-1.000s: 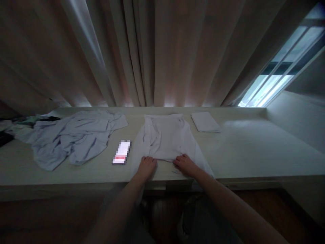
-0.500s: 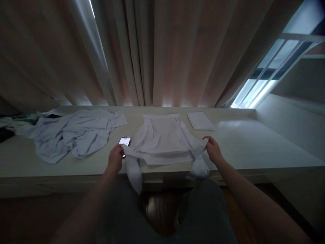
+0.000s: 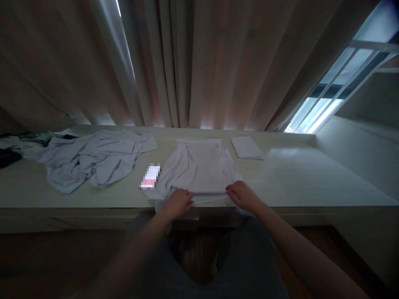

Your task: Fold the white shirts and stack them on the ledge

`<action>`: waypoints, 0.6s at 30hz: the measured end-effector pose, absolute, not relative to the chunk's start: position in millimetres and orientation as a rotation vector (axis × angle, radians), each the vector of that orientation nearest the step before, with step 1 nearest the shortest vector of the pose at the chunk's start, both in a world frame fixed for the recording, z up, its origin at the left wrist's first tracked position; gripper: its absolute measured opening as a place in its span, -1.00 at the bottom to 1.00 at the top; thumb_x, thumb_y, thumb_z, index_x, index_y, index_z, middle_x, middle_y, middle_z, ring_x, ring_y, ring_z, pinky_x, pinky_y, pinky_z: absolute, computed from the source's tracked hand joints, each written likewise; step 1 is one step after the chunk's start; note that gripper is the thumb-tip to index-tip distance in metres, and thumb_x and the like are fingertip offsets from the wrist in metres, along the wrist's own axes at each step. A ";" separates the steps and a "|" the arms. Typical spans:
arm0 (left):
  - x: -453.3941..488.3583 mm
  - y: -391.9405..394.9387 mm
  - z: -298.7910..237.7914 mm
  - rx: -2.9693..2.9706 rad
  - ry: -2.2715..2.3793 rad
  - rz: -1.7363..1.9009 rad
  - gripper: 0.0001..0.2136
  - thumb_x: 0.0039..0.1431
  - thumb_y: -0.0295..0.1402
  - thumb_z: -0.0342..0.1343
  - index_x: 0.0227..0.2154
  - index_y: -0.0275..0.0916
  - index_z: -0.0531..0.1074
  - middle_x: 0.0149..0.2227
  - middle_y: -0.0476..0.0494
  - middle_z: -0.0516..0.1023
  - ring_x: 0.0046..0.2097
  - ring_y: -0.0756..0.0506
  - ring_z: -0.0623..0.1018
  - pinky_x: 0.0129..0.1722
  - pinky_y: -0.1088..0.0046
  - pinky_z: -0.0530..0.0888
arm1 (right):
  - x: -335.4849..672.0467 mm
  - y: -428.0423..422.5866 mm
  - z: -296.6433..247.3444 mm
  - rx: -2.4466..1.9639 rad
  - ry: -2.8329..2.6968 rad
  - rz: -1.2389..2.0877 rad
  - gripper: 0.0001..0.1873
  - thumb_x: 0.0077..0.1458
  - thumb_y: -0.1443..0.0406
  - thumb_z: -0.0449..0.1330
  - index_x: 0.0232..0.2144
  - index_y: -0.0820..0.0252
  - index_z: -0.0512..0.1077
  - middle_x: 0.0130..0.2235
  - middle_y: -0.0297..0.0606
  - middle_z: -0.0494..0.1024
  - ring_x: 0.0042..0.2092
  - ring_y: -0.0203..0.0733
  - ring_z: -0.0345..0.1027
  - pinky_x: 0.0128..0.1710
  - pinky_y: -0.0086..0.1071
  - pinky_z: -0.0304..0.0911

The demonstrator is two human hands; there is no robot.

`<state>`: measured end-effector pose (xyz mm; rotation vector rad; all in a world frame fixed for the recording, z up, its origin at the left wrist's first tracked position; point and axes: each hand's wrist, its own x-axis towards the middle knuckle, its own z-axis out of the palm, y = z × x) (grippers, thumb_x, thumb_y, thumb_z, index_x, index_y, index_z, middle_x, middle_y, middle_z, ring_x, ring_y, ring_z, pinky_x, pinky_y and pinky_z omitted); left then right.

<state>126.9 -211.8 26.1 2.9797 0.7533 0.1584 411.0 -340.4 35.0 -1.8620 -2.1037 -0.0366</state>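
Note:
A white shirt [image 3: 205,166] lies spread on the pale table, with folds down its left side. Its near part reaches the front edge, and some cloth hangs over there. My left hand [image 3: 180,202] is closed on the near edge of the shirt, left of its middle; part of the fingers is hidden. Near the shirt's right corner, my right hand [image 3: 241,194] pinches the same edge between thumb and fingers. To the left of the shirt lies a phone [image 3: 151,176], its screen blurred into blocks.
A crumpled heap of white clothing [image 3: 99,160] covers the table's left part, with darker cloths [image 3: 34,139] beyond it. A folded white cloth [image 3: 247,148] lies behind to the right on the table [image 3: 299,178]. Curtains [image 3: 230,62] hang along the back.
Both hands have moved inward from the outstretched sleeve ends to the shirt's near edge, closer together. The sleeve ends are no longer held out to the sides.

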 end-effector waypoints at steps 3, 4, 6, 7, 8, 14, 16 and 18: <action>140.6 -221.3 6.0 2.988 0.887 0.065 -0.80 0.06 -0.30 0.00 -0.24 -0.20 0.36 -0.16 -0.20 0.39 -0.06 -0.19 0.33 -0.13 0.23 0.25 | 378.5 -329.0 23.0 -2.042 -2.426 0.175 -0.66 0.14 0.14 -0.07 -0.41 0.19 0.42 -0.38 -0.19 0.49 -0.28 -0.17 0.34 -0.13 -0.28 0.07; 142.3 -221.6 0.8 2.984 0.941 0.047 -0.79 0.05 -0.29 0.01 -0.23 -0.21 0.35 -0.14 -0.22 0.38 -0.05 -0.21 0.32 -0.14 0.22 0.26 | 373.9 -326.1 17.4 -2.131 -2.436 0.191 -0.68 0.13 0.12 -0.04 -0.37 0.19 0.41 -0.34 -0.17 0.49 -0.27 -0.16 0.34 -0.16 -0.29 0.09; 143.2 -220.4 -6.2 2.982 0.945 0.017 -0.79 0.06 -0.31 0.00 -0.22 -0.20 0.35 -0.11 -0.22 0.36 -0.05 -0.20 0.32 -0.15 0.23 0.26 | 372.3 -321.8 7.0 -2.278 -2.383 0.168 -0.70 0.09 0.12 0.04 -0.25 0.19 0.38 -0.21 -0.13 0.45 -0.22 -0.13 0.34 -0.22 -0.33 0.12; 143.3 -219.6 -8.0 2.988 0.902 0.005 -0.80 0.08 -0.33 -0.02 -0.22 -0.20 0.35 -0.11 -0.21 0.36 -0.05 -0.19 0.32 -0.15 0.25 0.26 | 373.9 -320.3 2.8 -2.321 -2.354 0.143 -0.72 0.08 0.15 0.06 -0.20 0.19 0.36 -0.17 -0.12 0.43 -0.20 -0.13 0.33 -0.24 -0.34 0.12; 143.5 -219.0 -8.9 2.994 0.849 -0.005 -0.82 0.10 -0.36 -0.05 -0.24 -0.19 0.36 -0.12 -0.19 0.37 -0.05 -0.17 0.33 -0.14 0.26 0.26 | 376.2 -319.1 -0.3 -2.342 -2.340 0.114 -0.74 0.09 0.20 0.07 -0.19 0.19 0.34 -0.14 -0.11 0.40 -0.19 -0.13 0.32 -0.25 -0.36 0.12; 150.8 -218.0 6.3 2.810 0.911 -0.041 -0.79 0.16 -0.40 -0.18 -0.27 -0.23 0.36 -0.23 -0.21 0.45 -0.13 -0.14 0.40 -0.18 0.33 0.27 | 384.8 -314.2 10.8 -2.240 -2.427 0.016 -0.80 0.09 0.42 -0.02 -0.26 0.22 0.36 -0.17 -0.10 0.41 -0.09 -0.10 0.24 -0.16 -0.33 0.06; 150.7 -216.2 19.6 2.716 0.974 -0.004 -0.76 0.19 -0.34 -0.22 -0.23 -0.23 0.33 -0.26 -0.20 0.47 -0.20 -0.12 0.43 -0.24 0.38 0.28 | 385.8 -313.5 27.4 -2.268 -2.360 0.023 -0.79 0.11 0.42 -0.05 -0.25 0.24 0.35 -0.22 -0.09 0.44 -0.13 -0.11 0.26 -0.18 -0.33 0.06; 147.7 -214.4 35.0 2.664 0.968 0.079 -0.74 0.21 -0.28 -0.24 -0.21 -0.22 0.31 -0.28 -0.18 0.47 -0.24 -0.10 0.45 -0.28 0.41 0.29 | 387.6 -314.5 47.2 -2.279 -2.267 0.061 -0.77 0.16 0.37 -0.10 -0.24 0.26 0.34 -0.29 -0.09 0.46 -0.21 -0.13 0.30 -0.23 -0.35 0.08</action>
